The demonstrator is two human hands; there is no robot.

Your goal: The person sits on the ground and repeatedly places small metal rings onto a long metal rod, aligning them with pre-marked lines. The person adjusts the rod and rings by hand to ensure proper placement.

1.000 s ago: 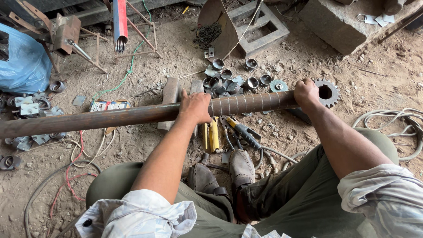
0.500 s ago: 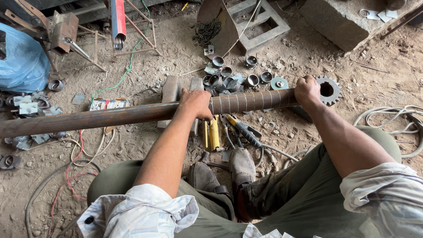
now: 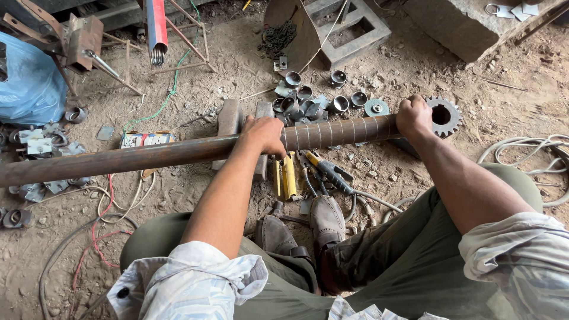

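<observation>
I see both arms stretched forward, left hand (image 3: pixel 264 135) and right hand (image 3: pixel 414 117) each clenched around the rusty pipe (image 3: pixel 148 155), held level above scattered metal rings (image 3: pixel 308 101).

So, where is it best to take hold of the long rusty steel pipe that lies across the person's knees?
Probably from above, at two spread points. The long rusty steel pipe lies nearly level and extends far to the left, so one grip alone would likely let it tip. The left hand wraps it near the middle, and the right hand wraps the marked end beside the toothed steel sprocket.
</observation>
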